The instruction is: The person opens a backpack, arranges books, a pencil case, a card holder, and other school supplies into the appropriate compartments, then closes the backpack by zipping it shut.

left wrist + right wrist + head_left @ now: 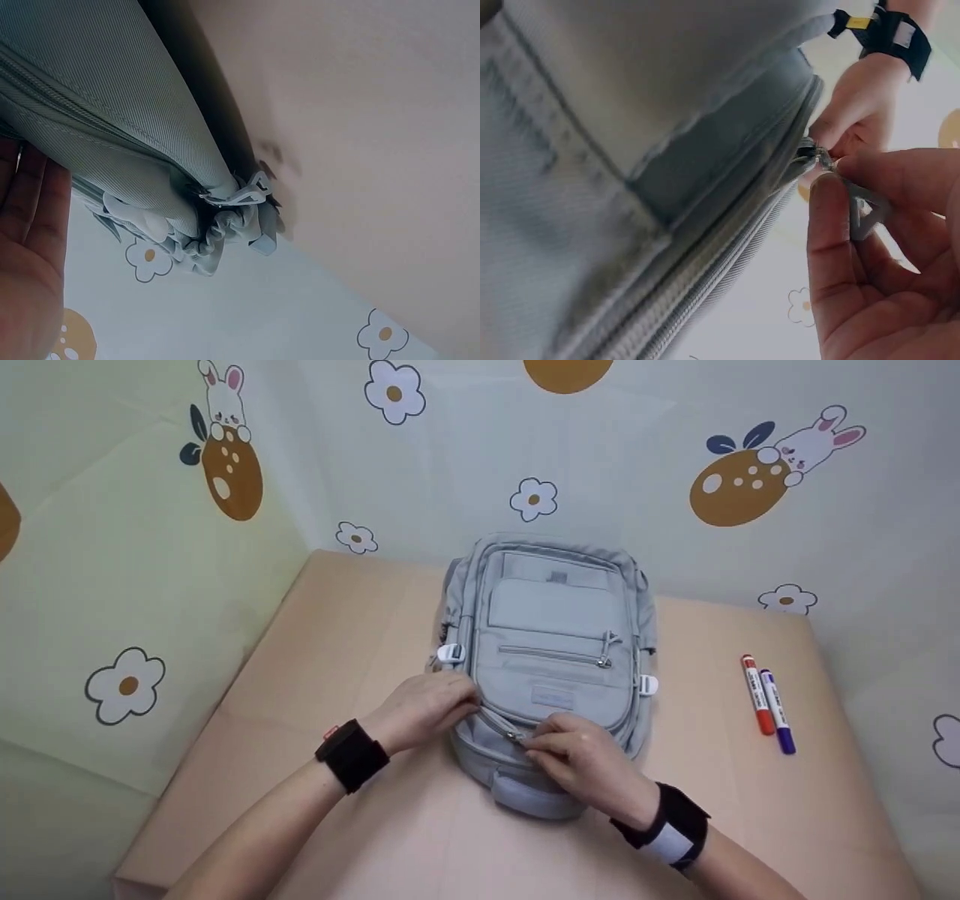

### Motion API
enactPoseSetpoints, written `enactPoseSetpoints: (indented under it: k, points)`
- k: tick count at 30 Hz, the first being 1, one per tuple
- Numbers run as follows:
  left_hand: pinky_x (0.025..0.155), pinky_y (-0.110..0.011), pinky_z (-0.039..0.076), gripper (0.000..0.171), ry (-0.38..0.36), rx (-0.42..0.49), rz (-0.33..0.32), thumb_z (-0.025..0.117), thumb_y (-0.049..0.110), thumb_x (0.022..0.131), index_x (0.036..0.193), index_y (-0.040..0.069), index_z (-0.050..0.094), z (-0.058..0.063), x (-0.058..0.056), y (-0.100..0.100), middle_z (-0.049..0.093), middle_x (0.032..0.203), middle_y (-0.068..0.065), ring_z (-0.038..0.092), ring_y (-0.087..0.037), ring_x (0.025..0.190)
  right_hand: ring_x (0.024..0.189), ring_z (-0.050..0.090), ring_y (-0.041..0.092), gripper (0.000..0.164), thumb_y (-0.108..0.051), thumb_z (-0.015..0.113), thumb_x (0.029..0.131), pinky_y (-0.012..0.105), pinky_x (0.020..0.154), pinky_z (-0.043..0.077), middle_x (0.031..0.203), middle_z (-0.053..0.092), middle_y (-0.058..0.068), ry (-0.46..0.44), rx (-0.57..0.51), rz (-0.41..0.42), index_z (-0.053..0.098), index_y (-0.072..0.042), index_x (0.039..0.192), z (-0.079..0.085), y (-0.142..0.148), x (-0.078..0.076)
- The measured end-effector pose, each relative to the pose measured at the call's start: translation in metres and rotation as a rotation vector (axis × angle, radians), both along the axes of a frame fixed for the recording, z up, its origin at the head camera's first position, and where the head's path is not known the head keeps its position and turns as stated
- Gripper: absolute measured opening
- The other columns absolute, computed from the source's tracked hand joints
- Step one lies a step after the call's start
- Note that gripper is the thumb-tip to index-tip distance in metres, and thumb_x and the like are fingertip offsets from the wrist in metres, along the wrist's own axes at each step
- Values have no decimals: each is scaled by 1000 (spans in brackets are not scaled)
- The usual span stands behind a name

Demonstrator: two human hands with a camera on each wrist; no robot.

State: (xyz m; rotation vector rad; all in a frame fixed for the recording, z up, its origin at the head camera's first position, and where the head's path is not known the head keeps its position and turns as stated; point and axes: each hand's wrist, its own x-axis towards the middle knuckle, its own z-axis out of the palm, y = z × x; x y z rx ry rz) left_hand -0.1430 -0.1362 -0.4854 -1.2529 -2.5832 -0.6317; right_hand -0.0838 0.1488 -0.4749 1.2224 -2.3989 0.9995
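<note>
A grey backpack lies on its back on the table, its top handle toward the person. The right hand pinches the zipper pull between thumb and fingers, at the curved zipper of the bag's near end. In the right wrist view the metal slider shows just ahead of those fingertips. At the left edge of the same zipper, the left hand grips the backpack's fabric with curled fingers. Its fingertips are partly hidden behind the bag in the left wrist view.
A red marker and a blue marker lie side by side on the table, right of the backpack. White side buckles sit on the bag's sides. A patterned cloth hangs behind and left of the table.
</note>
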Motion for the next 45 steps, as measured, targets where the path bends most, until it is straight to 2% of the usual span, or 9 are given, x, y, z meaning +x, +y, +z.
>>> enactPoseSetpoints:
  k: [3, 6, 14, 18, 23, 27, 31, 37, 45]
  points:
    - [82, -32, 54, 6, 2, 4, 4, 67, 16, 100, 105, 14, 65, 0, 1, -1, 66, 99, 3, 63, -16, 92, 84, 60, 8, 23, -1, 79, 86, 25, 71, 52, 96, 67, -7, -92, -20, -33, 81, -10, 106, 0, 1, 1]
    - [82, -33, 54, 5, 11, -6, 5, 67, 16, 100, 104, 14, 64, 0, 1, 0, 65, 98, 3, 63, -16, 92, 83, 58, 6, 27, 1, 76, 88, 23, 69, 50, 97, 66, -8, -137, -35, -68, 79, -14, 111, 1, 3, 0]
    - [81, -31, 53, 5, -1, -31, 8, 66, 18, 101, 104, 15, 64, 3, 2, -1, 64, 98, 4, 63, -14, 92, 89, 64, 12, 24, 6, 74, 88, 28, 76, 53, 101, 69, -7, -179, -57, -49, 71, -12, 103, 5, 15, -6]
    - [80, -31, 53, 5, 8, -22, -1, 66, 18, 101, 103, 15, 63, 3, 2, -3, 64, 96, 5, 62, -14, 91, 89, 66, 17, 23, 9, 72, 86, 30, 78, 55, 98, 69, -5, -219, -28, -40, 70, -10, 98, 10, 23, -9]
    - [78, -31, 52, 5, 28, -19, -13, 66, 19, 101, 102, 15, 62, 2, 4, -5, 62, 95, 5, 61, -14, 89, 86, 63, 12, 20, 7, 74, 86, 29, 75, 54, 92, 68, -4, -281, 48, -85, 74, -10, 95, 16, 33, -9]
    - [78, -32, 53, 5, 75, -13, -27, 66, 17, 101, 102, 14, 63, 0, 4, -5, 62, 94, 4, 62, -16, 89, 82, 58, 9, 18, 3, 74, 88, 28, 71, 51, 89, 67, -6, -272, 104, -107, 79, -12, 96, 19, 34, -10]
    - [80, -33, 53, 6, 162, -2, -48, 68, 11, 98, 104, 12, 66, 0, 7, 0, 64, 95, 2, 63, -18, 91, 80, 55, 8, 19, 2, 75, 87, 28, 70, 48, 86, 65, -10, -230, 125, -124, 81, -13, 96, 19, 30, -9]
    - [83, -34, 51, 11, 260, -20, -91, 73, 14, 91, 102, 15, 71, 4, 17, 19, 64, 103, 0, 61, -21, 97, 79, 55, 7, 13, -3, 79, 87, 28, 69, 48, 85, 64, -14, -235, 136, -170, 81, -14, 93, 17, 25, -8]
    - [105, -36, 44, 13, 236, -187, -68, 74, 29, 92, 101, 20, 77, 12, 25, 55, 68, 117, 1, 58, -21, 118, 76, 52, 7, 11, -12, 85, 84, 29, 67, 45, 80, 62, -15, -209, 168, -216, 82, -15, 94, 14, 23, -5]
